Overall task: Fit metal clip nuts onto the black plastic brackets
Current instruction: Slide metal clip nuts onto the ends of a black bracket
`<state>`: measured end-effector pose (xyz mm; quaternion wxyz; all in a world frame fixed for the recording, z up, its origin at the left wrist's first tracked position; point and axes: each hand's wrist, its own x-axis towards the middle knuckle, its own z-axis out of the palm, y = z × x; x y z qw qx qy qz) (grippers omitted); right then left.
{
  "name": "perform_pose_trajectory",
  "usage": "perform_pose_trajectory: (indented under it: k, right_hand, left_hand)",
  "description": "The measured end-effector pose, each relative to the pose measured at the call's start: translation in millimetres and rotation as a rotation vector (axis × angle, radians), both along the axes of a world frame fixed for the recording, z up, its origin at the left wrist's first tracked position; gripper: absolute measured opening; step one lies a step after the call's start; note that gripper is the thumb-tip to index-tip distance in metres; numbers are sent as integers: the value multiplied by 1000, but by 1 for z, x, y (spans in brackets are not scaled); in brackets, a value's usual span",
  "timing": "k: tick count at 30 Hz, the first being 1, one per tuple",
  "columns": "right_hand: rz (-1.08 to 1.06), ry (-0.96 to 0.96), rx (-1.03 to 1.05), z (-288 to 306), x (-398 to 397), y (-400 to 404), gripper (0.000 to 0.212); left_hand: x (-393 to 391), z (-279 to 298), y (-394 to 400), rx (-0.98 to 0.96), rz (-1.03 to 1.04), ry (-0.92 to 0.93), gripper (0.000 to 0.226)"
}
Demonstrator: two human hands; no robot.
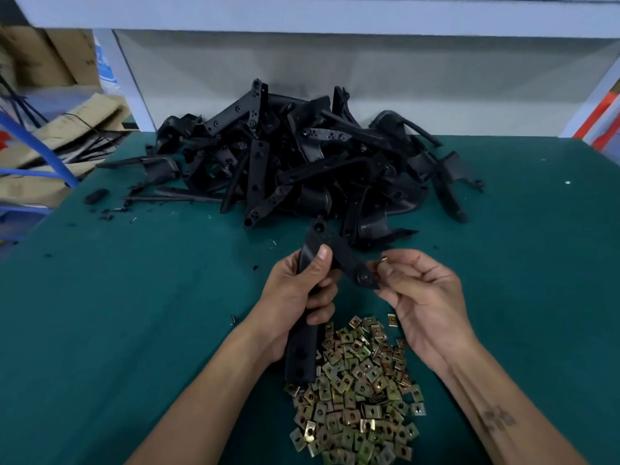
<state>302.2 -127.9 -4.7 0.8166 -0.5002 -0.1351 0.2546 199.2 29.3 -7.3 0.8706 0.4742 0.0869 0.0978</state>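
My left hand (298,293) grips a long black plastic bracket (342,255) around its middle, thumb on top; its lower end (301,357) hangs over the nuts. My right hand (422,293) pinches a small metal clip nut (383,260) between thumb and forefinger, right beside the bracket's round tab end (365,278). A heap of brass-coloured clip nuts (359,391) lies on the green mat below my hands. A big pile of black brackets (295,166) sits at the back of the table.
The green table mat (134,297) stretches left and right of my arms, with small black scraps (100,196) near the left edge. A white shelf frame (127,78) stands behind the pile. Cardboard and blue tubing (43,146) lie off the table's left side.
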Motion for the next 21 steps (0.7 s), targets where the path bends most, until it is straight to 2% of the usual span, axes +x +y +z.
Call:
perform_pose_trajectory:
  k: [3, 7, 16, 21]
  right_hand:
    - [39, -65, 24, 13, -3, -2, 19]
    - [36, -204, -83, 22, -8, -3, 14]
    - [82, -128, 11, 28, -10, -5, 25]
    - [64, -139, 16, 28, -11, -4, 21]
  left_hand:
    - [-1, -1, 0, -17, -36, -18, 32]
    - [0, -2, 2, -29, -66, -49, 30]
    - [-2, -3, 7, -10, -133, -90, 30]
    - [-2, -3, 6, -5, -142, -106, 24]
